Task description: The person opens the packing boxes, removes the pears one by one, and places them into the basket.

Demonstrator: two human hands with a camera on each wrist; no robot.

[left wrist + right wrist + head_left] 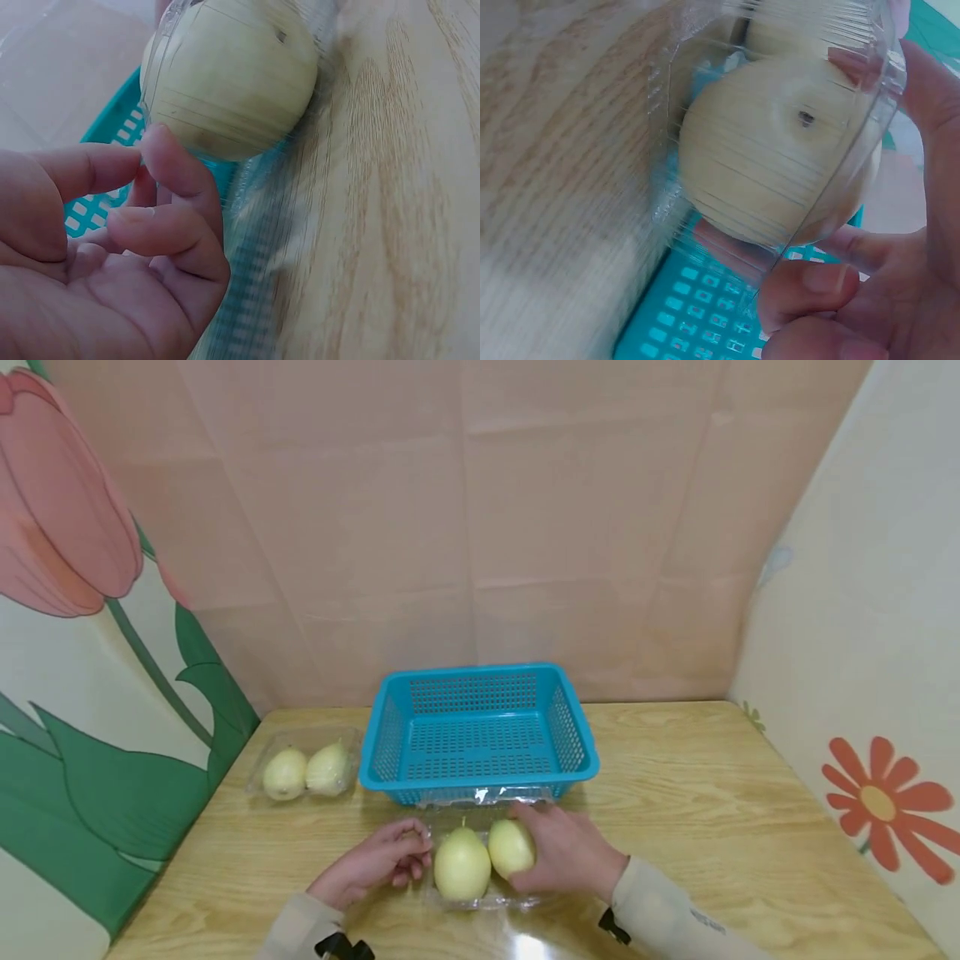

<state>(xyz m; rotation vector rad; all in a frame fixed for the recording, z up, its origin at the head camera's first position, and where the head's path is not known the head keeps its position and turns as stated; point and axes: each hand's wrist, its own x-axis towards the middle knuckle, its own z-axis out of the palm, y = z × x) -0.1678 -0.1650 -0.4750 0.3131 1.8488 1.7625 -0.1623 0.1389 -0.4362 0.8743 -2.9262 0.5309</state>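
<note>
Two pale yellow-green pears sit side by side in an open clear plastic box (498, 903) at the near middle of the table. My right hand (566, 852) reaches into the box and holds the right pear (512, 848), thumb on its near side and fingers on its far side. Beside it the left pear (462, 867) stands with its stem up. My left hand (381, 860) pinches the box's left edge between thumb and index finger, as the left wrist view shows. Through the ribbed plastic wall, the right wrist view shows the held pear (772, 150).
Behind the box stands a blue perforated basket (480, 779) with nothing in it. To its left, a second clear plastic box (255, 777) holds two more pears (327, 769). A pinkish sheet (465, 527) hangs at the table's back edge, with patterned panels on both sides.
</note>
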